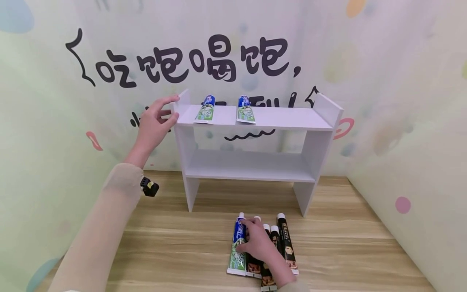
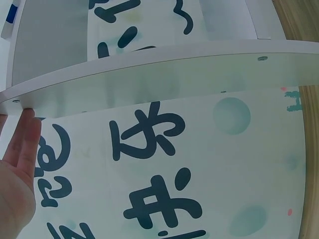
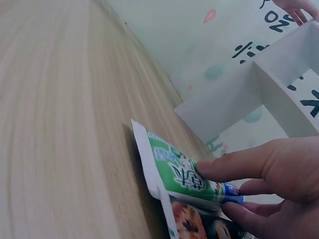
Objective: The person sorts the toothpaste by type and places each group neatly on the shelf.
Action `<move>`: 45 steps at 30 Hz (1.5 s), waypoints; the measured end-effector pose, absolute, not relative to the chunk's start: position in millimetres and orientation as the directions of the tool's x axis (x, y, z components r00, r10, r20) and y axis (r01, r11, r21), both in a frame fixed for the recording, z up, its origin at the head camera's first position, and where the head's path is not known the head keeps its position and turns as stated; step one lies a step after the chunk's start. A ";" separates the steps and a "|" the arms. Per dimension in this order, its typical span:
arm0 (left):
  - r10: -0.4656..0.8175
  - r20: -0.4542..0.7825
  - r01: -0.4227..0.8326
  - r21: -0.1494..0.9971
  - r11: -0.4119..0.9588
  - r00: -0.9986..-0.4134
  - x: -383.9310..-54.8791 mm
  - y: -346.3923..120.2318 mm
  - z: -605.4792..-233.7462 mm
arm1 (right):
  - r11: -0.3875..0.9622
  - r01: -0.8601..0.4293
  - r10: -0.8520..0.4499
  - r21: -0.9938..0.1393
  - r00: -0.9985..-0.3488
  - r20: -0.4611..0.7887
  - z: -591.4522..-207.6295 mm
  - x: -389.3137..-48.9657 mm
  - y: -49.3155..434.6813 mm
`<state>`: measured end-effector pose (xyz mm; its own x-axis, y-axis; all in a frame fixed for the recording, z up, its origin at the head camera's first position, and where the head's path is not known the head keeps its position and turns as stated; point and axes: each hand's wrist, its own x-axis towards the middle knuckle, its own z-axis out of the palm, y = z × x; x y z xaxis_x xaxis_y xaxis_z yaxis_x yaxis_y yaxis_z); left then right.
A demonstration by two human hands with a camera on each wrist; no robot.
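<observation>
A white two-tier shelf (image 1: 284, 115) stands at the back of the table. My left hand (image 1: 155, 125) is at its upper left side panel, fingertips against the panel's outer face and front edge. In the left wrist view the left fingers (image 2: 27, 139) are straight against the panel. My right hand (image 1: 260, 239) pinches a blue-and-green toothpaste tube (image 1: 237, 259), thumb and fingers along its sides; it lies on the table, leftmost in a row. Beside it several black toothpaste tubes (image 1: 286, 239) lie partly hidden under that hand.
Two blue-and-green toothpaste tubes, one on the left (image 1: 206, 109) and one near the middle (image 1: 245, 110), lie on the top board. Below is a lower board (image 1: 248, 164). Printed wall cloth (image 1: 233, 24) surrounds the wooden tabletop (image 1: 350, 243).
</observation>
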<state>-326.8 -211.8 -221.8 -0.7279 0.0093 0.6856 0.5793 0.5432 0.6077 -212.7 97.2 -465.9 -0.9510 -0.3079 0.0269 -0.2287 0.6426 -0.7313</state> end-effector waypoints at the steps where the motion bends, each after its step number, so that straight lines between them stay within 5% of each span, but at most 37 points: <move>1: 0.009 0.684 0.578 0.608 0.545 -0.729 -326.4 -212.0 -221.9 | 0.630 -0.224 -0.309 -0.743 -0.951 0.025 -465.9 -212.7 95.3; 45: 0.004 0.692 0.594 0.617 0.516 -0.722 -328.2 -212.5 -223.5 | 0.535 -0.047 -0.165 -0.844 -0.985 -0.050 -470.3 -217.4 50.8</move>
<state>-328.2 -212.5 -223.5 -0.7220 0.0036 0.6918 0.5939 0.5162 0.6171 -217.4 50.8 -470.3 -0.9850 -0.1652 -0.0499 -0.0470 0.5348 -0.8437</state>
